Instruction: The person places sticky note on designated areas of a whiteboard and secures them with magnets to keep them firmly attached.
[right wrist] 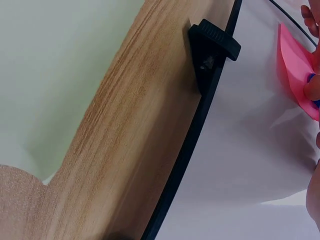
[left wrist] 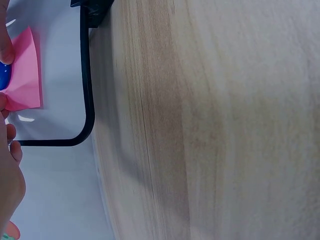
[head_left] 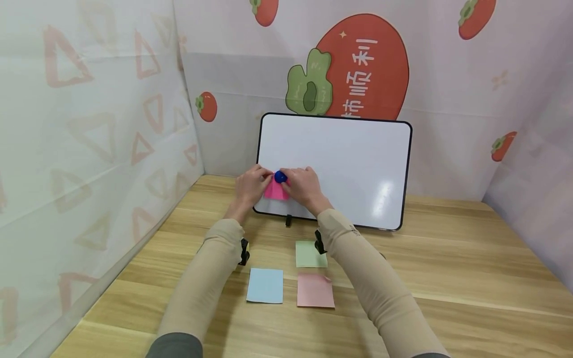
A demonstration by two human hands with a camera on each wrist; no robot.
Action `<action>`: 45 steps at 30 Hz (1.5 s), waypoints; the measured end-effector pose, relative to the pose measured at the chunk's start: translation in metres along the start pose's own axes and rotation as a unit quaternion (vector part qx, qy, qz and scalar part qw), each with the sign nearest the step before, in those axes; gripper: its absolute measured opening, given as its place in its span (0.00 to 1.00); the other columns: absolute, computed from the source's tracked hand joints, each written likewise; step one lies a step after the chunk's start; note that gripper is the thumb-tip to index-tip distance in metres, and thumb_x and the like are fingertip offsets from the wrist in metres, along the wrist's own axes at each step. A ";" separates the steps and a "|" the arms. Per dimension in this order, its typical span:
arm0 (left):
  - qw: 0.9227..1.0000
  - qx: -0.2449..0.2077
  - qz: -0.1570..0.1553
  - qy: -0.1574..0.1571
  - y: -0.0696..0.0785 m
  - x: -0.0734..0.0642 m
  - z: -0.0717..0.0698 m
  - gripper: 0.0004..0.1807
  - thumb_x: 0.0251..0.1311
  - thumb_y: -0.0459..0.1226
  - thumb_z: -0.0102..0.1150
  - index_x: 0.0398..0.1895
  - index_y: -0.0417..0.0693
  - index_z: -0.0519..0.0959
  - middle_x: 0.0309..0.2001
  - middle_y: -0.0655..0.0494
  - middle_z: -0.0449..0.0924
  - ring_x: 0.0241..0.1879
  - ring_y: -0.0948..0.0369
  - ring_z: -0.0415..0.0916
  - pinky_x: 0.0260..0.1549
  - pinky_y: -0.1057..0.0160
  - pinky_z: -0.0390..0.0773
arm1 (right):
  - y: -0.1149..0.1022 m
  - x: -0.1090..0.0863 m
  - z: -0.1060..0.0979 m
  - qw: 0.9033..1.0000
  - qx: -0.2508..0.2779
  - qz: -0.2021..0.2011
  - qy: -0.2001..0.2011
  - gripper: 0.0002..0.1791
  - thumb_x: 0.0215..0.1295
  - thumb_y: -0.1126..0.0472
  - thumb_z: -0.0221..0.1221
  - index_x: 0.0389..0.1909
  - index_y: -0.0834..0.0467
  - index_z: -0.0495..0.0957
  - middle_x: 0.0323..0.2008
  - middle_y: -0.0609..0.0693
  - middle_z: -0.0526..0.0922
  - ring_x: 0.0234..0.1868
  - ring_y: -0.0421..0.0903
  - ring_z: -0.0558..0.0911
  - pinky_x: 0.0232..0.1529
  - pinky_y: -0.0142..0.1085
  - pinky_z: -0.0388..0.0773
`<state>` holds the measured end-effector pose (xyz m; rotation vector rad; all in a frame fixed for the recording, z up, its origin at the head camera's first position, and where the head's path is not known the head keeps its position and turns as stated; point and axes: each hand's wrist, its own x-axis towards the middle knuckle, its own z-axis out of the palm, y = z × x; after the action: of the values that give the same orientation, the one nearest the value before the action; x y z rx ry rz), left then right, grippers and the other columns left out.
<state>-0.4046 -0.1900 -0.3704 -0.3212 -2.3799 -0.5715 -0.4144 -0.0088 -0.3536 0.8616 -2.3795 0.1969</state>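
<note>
A bright pink sticky note (head_left: 276, 192) lies against the lower left of the whiteboard (head_left: 353, 164), its bottom edge standing off the surface. My left hand (head_left: 250, 186) pinches the note's upper left edge between thumb and forefinger. Over the note's top part sits a round blue magnet (head_left: 280, 176), which my right hand (head_left: 305, 186) grips from the right with thumb and fingers. The left wrist view catches the pink note (left wrist: 27, 80) and part of the magnet (left wrist: 4, 76) at its left border. In the right wrist view, fingers partly hide the magnet.
On the wooden table (head_left: 447, 268) lie a green sticky note (head_left: 310, 254), a blue one (head_left: 265, 286) and a pale pink one (head_left: 315, 291) with a curled corner. A black clip foot (right wrist: 212, 45) holds the board's lower edge. Patterned cloth walls (head_left: 112, 124) surround the table.
</note>
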 end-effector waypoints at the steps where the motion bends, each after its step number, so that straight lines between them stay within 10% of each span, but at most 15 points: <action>1: 1.000 0.000 0.000 0.001 0.000 0.000 0.000 0.07 0.64 0.40 0.64 0.41 0.49 0.87 0.37 0.54 0.84 0.30 0.58 0.82 0.25 0.60 0.75 | 0.000 0.000 0.000 1.000 0.001 0.003 0.000 0.22 0.65 0.54 0.64 0.58 0.55 0.80 0.47 0.51 0.88 0.44 0.49 0.87 0.39 0.42 0.76; 22: 1.000 0.008 0.019 -0.010 0.000 0.001 -0.004 0.09 0.65 0.43 0.64 0.42 0.51 0.87 0.37 0.56 0.84 0.29 0.58 0.81 0.25 0.60 0.76 | -0.004 -0.008 -0.004 0.998 0.020 0.050 -0.019 0.25 0.66 0.52 0.64 0.62 0.53 0.77 0.29 0.48 0.87 0.31 0.49 0.79 0.41 0.43 0.72; 29: 0.999 -0.001 0.034 -0.015 -0.007 -0.001 -0.006 0.15 0.64 0.42 0.65 0.51 0.49 0.83 0.39 0.54 0.85 0.29 0.58 0.79 0.25 0.59 0.76 | -0.006 -0.012 -0.011 0.998 0.036 0.041 -0.025 0.24 0.67 0.51 0.62 0.62 0.54 0.77 0.47 0.52 0.86 0.45 0.51 0.83 0.45 0.45 0.76; 38: 0.998 -0.013 0.051 -0.021 -0.016 -0.005 -0.012 0.17 0.63 0.43 0.65 0.52 0.45 0.82 0.34 0.53 0.81 0.25 0.60 0.72 0.22 0.65 0.69 | 0.001 -0.029 -0.023 0.996 0.061 0.052 -0.047 0.24 0.67 0.51 0.62 0.62 0.53 0.77 0.33 0.49 0.80 0.38 0.49 0.77 0.41 0.44 0.73; 45: 0.996 -0.019 0.047 -0.068 -0.015 -0.009 -0.017 0.18 0.66 0.46 0.62 0.55 0.48 0.81 0.30 0.55 0.79 0.25 0.62 0.70 0.20 0.68 0.64 | 0.005 -0.040 -0.032 0.993 0.076 0.049 -0.078 0.26 0.66 0.48 0.63 0.63 0.53 0.76 0.33 0.49 0.79 0.40 0.49 0.77 0.40 0.42 0.70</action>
<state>-0.3941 -0.2115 -0.3696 -0.4991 -2.4711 -0.5675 -0.3774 0.0266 -0.3509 0.8579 -2.5823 0.3672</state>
